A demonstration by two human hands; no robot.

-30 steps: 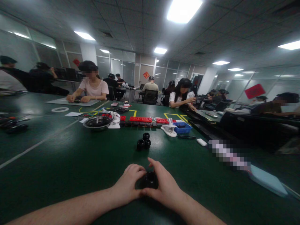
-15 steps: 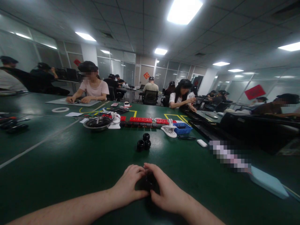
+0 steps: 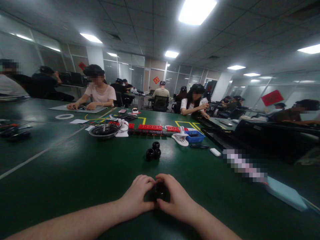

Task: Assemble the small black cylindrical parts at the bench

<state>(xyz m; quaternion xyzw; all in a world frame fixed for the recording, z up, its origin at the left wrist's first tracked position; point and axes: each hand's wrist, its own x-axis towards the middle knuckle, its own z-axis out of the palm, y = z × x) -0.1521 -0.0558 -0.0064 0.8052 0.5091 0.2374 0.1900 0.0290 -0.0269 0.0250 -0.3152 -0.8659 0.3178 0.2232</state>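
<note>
Both my hands meet low in the middle of the green table [image 3: 75,173]. My left hand [image 3: 136,196] and my right hand [image 3: 176,200] are curled round a small round black part [image 3: 160,190] held between them, just above the table. Most of the part is hidden by my fingers. A short way beyond, three similar black round parts [image 3: 153,150] stand in a cluster on the table.
Farther back lie a metal bowl [image 3: 103,130], a row of red blocks [image 3: 150,127], a white clamp [image 3: 180,137], a blue tray [image 3: 195,136] and a small white piece [image 3: 215,152]. Dark trays [image 3: 262,136] line the right. Several other people sit at the far side.
My right fingers closed over the black part and shifted slightly around it; both hands have stayed in the same place. The cluster of black parts has not moved.
</note>
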